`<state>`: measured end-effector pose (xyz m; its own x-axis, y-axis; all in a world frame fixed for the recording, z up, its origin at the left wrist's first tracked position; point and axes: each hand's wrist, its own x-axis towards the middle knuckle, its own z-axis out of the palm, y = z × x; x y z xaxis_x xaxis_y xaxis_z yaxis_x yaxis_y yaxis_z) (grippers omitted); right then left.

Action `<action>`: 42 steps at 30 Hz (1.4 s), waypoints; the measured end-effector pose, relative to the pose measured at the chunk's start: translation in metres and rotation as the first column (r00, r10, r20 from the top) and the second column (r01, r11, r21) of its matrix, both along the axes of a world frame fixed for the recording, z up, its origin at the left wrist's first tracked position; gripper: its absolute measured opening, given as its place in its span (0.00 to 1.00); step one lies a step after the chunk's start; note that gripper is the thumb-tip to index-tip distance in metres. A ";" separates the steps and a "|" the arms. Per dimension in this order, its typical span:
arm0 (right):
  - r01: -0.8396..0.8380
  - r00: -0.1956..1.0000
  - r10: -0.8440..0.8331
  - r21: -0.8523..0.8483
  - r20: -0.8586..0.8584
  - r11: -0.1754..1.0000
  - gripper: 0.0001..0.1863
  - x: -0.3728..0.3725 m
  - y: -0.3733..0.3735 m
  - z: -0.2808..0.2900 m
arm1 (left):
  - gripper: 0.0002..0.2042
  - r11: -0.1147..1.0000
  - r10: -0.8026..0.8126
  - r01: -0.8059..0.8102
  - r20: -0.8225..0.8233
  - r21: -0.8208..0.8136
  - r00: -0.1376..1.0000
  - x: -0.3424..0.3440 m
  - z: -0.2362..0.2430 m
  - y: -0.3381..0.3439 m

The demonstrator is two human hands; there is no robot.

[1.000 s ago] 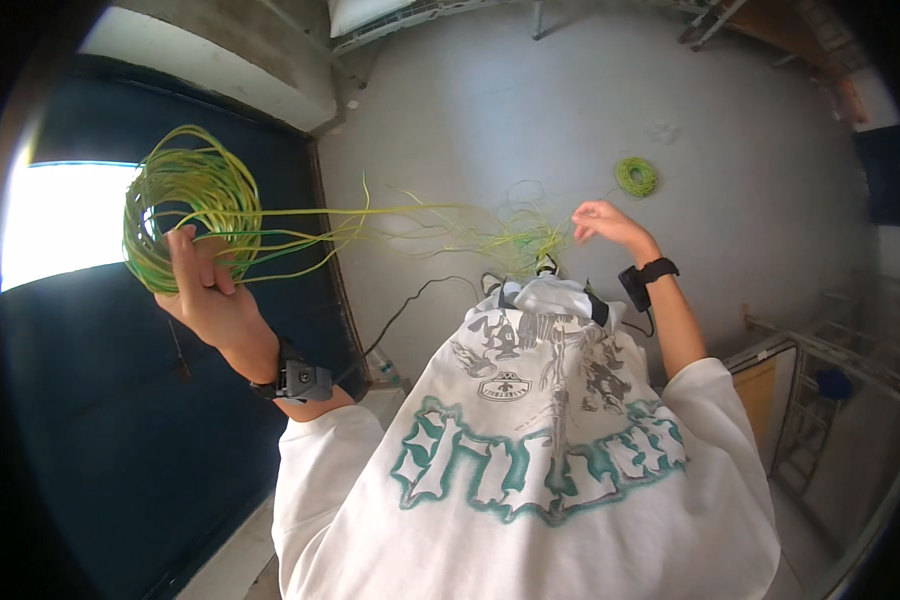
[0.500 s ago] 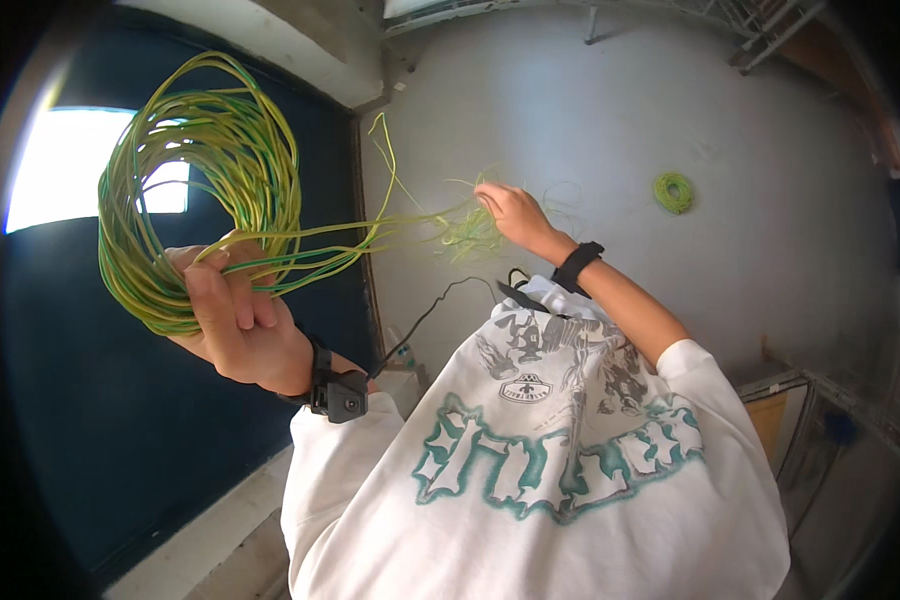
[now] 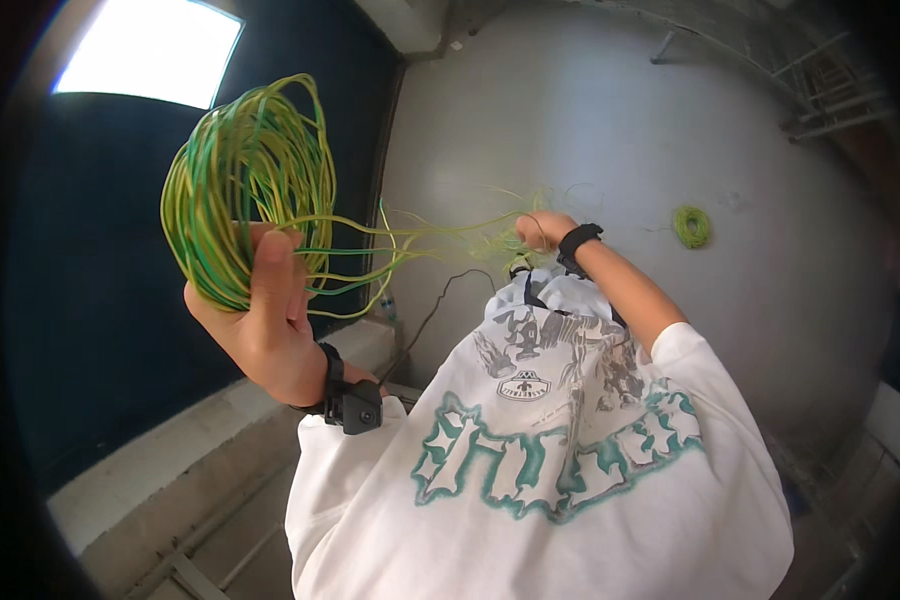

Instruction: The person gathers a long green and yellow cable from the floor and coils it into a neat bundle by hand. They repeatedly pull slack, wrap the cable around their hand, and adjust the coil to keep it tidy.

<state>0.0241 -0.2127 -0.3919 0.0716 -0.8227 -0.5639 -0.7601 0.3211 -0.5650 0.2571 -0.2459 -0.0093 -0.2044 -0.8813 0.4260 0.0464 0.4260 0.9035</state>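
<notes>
At left, your left hand (image 3: 260,325) grasps a green-yellow wire coil (image 3: 202,215).
Your right hand (image 3: 546,230) clenches its fingers (image 3: 527,234) on the trailing strands (image 3: 400,231).

Bright window (image 3: 150,50), grey floor (image 3: 560,110).

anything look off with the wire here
Yes: the loose wire tangle by the right hand looks untidy. Its strands stray and cross, while the coil in the left hand and the smaller coil on the floor are gathered in rings.
</notes>
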 end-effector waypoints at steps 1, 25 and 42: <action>0.021 0.998 -0.034 0.230 0.051 0.973 0.15 -0.001 -0.001 -0.001 | 0.06 1.000 -0.001 0.001 0.034 0.002 0.999 0.003 0.000 0.004; 0.279 0.914 -0.344 -0.282 -0.217 0.918 0.14 -0.070 0.086 -0.021 | 0.07 0.945 0.311 -0.262 0.288 -0.198 0.906 0.046 -0.016 -0.010; 0.446 0.032 -0.960 -0.863 0.280 -0.237 0.12 -0.330 0.244 0.159 | 0.08 0.935 0.352 -0.350 0.028 -0.062 0.936 0.050 -0.063 -0.062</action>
<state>-0.3056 0.0309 -0.2326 -0.8692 0.0400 0.4928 -0.3863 0.5673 -0.7273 0.3071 -0.3079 -0.0726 0.0969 -0.8753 0.4737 -0.1489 0.4578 0.8765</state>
